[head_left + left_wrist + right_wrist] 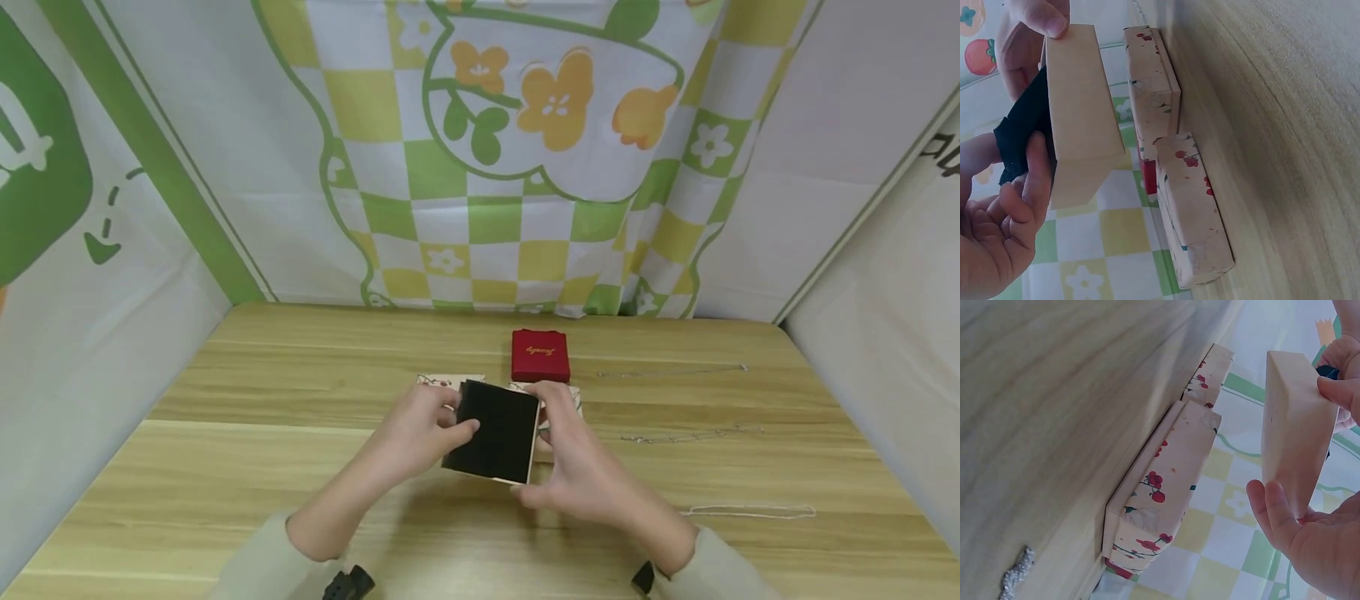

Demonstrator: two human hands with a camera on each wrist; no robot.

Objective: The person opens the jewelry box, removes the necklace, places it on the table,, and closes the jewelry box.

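Observation:
A small beige box (1082,100) is held above the table between both hands, its black lining pad (493,433) turned up toward the head camera. On its left side my left hand (418,429) pinches the edge of the black pad between thumb and fingers. In the left wrist view part of that pad sticks up out of the box. My right hand (576,467) grips the box body from the right, thumb at the near edge and fingers at the far one. The box's inside beneath the pad is hidden.
Behind the hands lie two flower-printed boxes (1194,212) (1163,487) and a red jewelry box (540,357). On the right, three necklaces are laid out: a far chain (675,372), a middle chain (693,436) and a near pale strand (750,510). A patterned curtain (495,217) hangs behind the table.

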